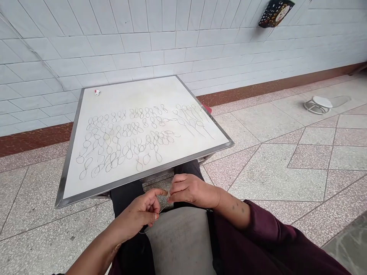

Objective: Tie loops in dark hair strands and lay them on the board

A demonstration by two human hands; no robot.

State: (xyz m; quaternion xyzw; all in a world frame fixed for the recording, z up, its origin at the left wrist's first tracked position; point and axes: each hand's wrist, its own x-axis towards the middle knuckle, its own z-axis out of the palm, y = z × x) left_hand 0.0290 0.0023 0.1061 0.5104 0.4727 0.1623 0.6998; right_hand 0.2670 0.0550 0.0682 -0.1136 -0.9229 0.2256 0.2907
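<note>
My left hand [143,212] is over my lap, its index finger stretched toward the right hand and its thumb against the curled fingers. A thin wire [144,231] passes through it, curving out below the thumb. Close beside it, my right hand [190,190] is closed in a pinch on the wire's other part; the exact grip is hidden behind the fingers. Ahead, the white table [137,91] bears rows of thin wire loops [112,162], many twisted into figure-eight shapes. At its right, several single loops with long straight tails [187,128] lie in a group.
A metal edge [143,175] frames the table near my knees. A small white and red object [97,92] sits at its far left corner. Behind stands a tiled wall [160,49] with a dark patterned pouch [275,14]. A low round stool [319,104] is on the floor at right.
</note>
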